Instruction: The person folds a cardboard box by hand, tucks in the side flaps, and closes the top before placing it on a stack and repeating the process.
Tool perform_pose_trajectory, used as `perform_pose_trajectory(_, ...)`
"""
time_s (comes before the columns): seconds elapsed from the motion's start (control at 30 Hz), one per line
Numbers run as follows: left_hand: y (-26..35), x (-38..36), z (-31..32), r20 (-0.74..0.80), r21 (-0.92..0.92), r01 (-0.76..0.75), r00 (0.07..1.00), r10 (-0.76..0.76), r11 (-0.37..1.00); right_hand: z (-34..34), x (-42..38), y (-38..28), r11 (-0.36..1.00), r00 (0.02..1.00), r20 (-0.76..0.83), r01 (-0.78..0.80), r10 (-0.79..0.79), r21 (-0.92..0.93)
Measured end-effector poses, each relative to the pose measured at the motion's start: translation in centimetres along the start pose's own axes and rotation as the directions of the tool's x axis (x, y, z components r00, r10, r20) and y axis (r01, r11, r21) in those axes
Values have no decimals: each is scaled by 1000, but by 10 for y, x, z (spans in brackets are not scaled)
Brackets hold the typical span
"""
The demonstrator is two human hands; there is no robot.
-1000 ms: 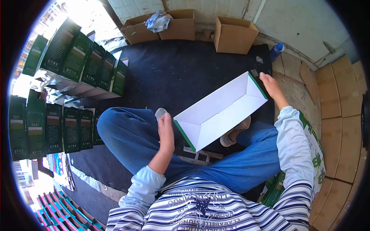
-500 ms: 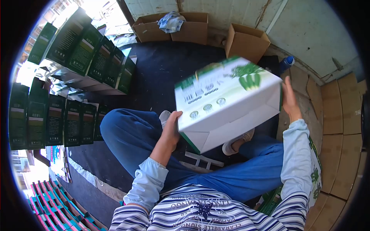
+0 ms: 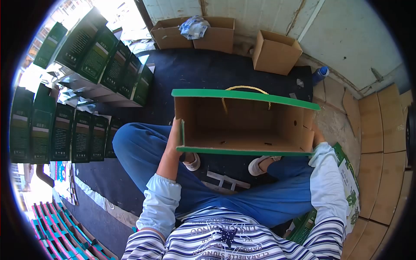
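Note:
A green-edged carton (image 3: 242, 151) is held above my lap, its open side facing me and its brown inside showing. A yellow rope handle (image 3: 247, 87) loops over its far edge. My left hand (image 3: 175, 134) grips the carton's left end, with the fingers mostly hidden behind it. At the right end, my right hand (image 3: 318, 135) holds the carton, its fingers partly out of sight.
Green boxes (image 3: 65, 132) stand in rows at the left. Brown cartons (image 3: 277, 54) sit along the back wall, near a blue bottle (image 3: 320, 74). Stacked brown boxes (image 3: 372, 125) line the right side. Pink and teal pieces (image 3: 65, 229) lie at lower left.
The carton has turned from its white printed side to its open side, and now lies level across my lap. Both hands have moved down slightly with it, the left one also leftward.

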State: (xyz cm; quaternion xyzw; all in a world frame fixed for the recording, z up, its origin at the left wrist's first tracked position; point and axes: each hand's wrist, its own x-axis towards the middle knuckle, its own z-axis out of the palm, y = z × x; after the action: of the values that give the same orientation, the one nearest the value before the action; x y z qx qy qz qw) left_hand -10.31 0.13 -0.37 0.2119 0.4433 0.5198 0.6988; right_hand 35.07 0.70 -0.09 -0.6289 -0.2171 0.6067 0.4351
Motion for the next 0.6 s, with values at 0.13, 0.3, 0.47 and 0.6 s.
perform_pose_trajectory(0.13, -9, 20, -10, -69, 231, 53, 997, -38, 972, 18, 20, 14, 991, 993, 30, -115, 117, -70)
perform_pose_trajectory(0.3, -17, 44, -8, -119, 495, 75, 993, -18, 866, 19, 25, 18, 934, 947, 192, -193, 257, -299)
perform_pose_trajectory(0.47, -9, 62, 8, -29, 919, -20, 993, 118, 394, 8, 43, 21, 921, 958, 178, -151, 226, -360)
perform_pose_trajectory(0.6, -9, 70, 19, 145, 983, -136, 987, 66, -124, 0, 47, 11, 872, 991, 101, -29, 89, -489)
